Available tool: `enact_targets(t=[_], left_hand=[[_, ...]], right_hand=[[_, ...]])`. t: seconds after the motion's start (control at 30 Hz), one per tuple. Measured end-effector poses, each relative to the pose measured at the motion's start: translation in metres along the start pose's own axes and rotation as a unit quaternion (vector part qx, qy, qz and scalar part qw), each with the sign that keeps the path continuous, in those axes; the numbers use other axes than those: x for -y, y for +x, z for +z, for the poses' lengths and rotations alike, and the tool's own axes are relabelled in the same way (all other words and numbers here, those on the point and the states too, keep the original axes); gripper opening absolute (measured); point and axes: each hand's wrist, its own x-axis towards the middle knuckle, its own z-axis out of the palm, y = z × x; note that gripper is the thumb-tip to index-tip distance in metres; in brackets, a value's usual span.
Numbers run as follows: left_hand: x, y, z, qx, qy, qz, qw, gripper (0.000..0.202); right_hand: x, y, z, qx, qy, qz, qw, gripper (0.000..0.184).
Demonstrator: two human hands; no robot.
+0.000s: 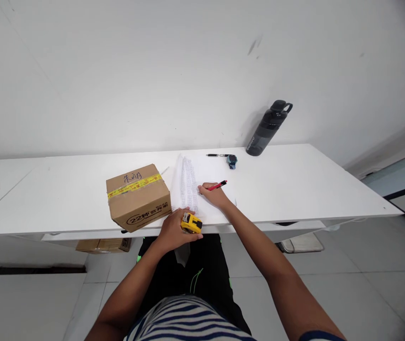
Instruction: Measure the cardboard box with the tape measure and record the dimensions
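Note:
My left hand is closed around a yellow tape measure at the front edge of the white table. Between the fingers of my right hand is a red pen, its lower end hidden by the fingers over the paper. Beneath both hands lie white sheets of paper covered with small print or writing, curled up along the left side. Just left of them stands a closed cardboard box with yellow tape and handwriting on its top.
Behind the papers lie a black pen and a small dark blue object, perhaps a watch. A dark water bottle stands near the wall at right. Under the table, another cardboard box shows at left.

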Motion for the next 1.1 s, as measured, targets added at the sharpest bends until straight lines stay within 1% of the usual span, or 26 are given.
enact_targets(t=[0.13, 0.37, 0.47, 0.57, 0.83, 0.97, 1.1], left_hand=[[-0.0004, 0.0003, -0.0002, 0.003, -0.001, -0.001, 1.000, 0.064], [0.0019, 0.0004, 0.0008, 0.002, 0.008, -0.007, 1.000, 0.066], [0.0016, 0.0004, 0.0006, 0.003, 0.005, -0.006, 1.000, 0.065], [0.0012, 0.0005, 0.0002, 0.001, 0.004, -0.008, 1.000, 0.066], [0.0001, 0.0008, 0.0012, -0.007, -0.002, -0.007, 1.000, 0.064], [0.0022, 0.0009, 0.0022, -0.005, 0.001, -0.005, 1.000, 0.065], [0.0051, 0.0010, 0.0034, -0.009, 0.001, 0.004, 1.000, 0.065]], right_hand=[[0.0005, -0.0002, -0.0007, -0.002, 0.002, -0.002, 1.000, 0.037], [0.0016, -0.0019, 0.0009, -0.025, 0.006, -0.005, 1.000, 0.040], [0.0020, -0.0030, 0.0009, -0.016, 0.008, -0.008, 1.000, 0.041], [0.0014, -0.0035, 0.0005, -0.014, 0.009, -0.005, 1.000, 0.040], [-0.0040, -0.0011, 0.0009, -0.035, 0.004, 0.007, 0.999, 0.037], [-0.0050, -0.0007, 0.0009, -0.030, 0.005, 0.009, 0.999, 0.036], [-0.0055, -0.0002, 0.0014, -0.039, 0.005, 0.015, 0.999, 0.034]])
